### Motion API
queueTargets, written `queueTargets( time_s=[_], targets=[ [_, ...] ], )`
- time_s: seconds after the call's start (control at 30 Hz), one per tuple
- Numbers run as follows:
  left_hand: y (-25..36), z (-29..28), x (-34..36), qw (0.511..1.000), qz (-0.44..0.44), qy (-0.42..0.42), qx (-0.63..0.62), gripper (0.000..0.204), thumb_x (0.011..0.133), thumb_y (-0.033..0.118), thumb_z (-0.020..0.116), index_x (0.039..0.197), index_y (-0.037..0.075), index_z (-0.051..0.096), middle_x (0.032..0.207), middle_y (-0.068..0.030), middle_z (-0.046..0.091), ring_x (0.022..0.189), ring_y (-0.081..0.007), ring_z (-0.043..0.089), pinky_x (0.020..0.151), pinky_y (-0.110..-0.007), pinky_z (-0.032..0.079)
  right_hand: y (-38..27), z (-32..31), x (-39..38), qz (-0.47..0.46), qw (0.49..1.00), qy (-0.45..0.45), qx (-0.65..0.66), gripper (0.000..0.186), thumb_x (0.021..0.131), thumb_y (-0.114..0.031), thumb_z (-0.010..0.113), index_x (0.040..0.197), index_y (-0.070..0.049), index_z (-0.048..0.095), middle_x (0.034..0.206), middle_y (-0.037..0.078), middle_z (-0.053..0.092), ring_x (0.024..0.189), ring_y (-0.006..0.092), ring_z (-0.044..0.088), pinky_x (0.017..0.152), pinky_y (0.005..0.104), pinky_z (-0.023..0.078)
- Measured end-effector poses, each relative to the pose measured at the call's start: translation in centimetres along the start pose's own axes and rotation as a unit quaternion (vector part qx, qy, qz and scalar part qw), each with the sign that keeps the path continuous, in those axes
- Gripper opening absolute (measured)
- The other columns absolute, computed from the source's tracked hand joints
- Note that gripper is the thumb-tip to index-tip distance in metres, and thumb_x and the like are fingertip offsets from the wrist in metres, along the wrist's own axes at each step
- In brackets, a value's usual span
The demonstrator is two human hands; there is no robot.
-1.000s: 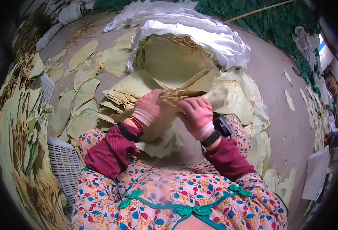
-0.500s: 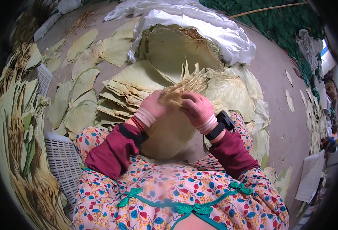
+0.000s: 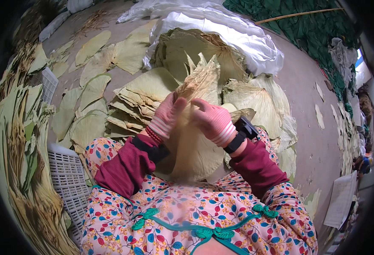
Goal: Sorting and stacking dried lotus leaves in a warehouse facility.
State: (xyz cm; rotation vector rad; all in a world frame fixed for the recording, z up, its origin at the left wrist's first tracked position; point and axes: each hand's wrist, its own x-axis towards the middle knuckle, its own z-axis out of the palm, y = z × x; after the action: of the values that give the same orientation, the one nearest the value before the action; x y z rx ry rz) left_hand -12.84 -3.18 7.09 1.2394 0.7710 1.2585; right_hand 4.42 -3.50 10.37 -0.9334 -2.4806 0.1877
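Note:
My left hand [image 3: 166, 114], in a pink glove with a striped cuff, is closed around a gathered bunch of dried lotus leaves [image 3: 199, 84], whose crumpled pale-brown ends stick up. Against the same bunch, my right hand [image 3: 214, 122], gloved alike, has its fingers curled at the leaf edge; the fingertips are partly hidden. Below both hands a broad leaf part [image 3: 195, 159] hangs over my lap, smeared by motion near the left wrist. Beside my left hand lies a pile of folded leaves [image 3: 132, 102].
Flat leaves [image 3: 257, 100] lie to the right, and a larger stack [image 3: 174, 49] stands ahead under white cloth [image 3: 221, 32]. Loose leaves [image 3: 95, 91] spread over the floor. A white plastic basket [image 3: 68, 174] and tall leaf stacks [image 3: 13, 140] flank me on the left.
The leaf bunch has turned more upright and spread taller. My right hand has shifted slightly left and down, and the leaf below now hangs with a fold.

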Motion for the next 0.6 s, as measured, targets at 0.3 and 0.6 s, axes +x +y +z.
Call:
queueTargets(
  time_s=[0.3, 0.6],
  targets=[
    [-0.6, 0.3, -0.3, 0.99, -0.057, 0.054, -0.12, 0.053, 0.091, 0.046, 0.035, 0.12, 0.002, 0.045, 0.11, -0.0071, 0.054, 0.099, -0.0138, 0.052, 0.087, -0.026, 0.043, 1.2, 0.8, 2.3, -0.022, 0.997, 0.073, -0.008, 0.048, 0.056, -0.012, 0.07, 0.1, -0.011, 0.051, 0.09, 0.011, 0.053, 0.074, 0.0321, 0.055, 0.06, 0.04, 0.045],
    [0.6, 0.4, -0.2, 0.99, -0.016, 0.017, -0.143, 0.045, 0.089, 0.03, 0.051, 0.122, 0.001, 0.042, 0.109, -0.0047, 0.052, 0.096, -0.0106, 0.049, 0.084, -0.023, 0.041, -0.2, 0.1, 3.5, -0.06, 0.986, 0.127, -0.087, 0.033, 0.056, -0.014, 0.068, 0.086, -0.01, 0.055, 0.088, 0.008, 0.052, 0.083, 0.0305, 0.053, 0.077, 0.0401, 0.041]
  ],
)
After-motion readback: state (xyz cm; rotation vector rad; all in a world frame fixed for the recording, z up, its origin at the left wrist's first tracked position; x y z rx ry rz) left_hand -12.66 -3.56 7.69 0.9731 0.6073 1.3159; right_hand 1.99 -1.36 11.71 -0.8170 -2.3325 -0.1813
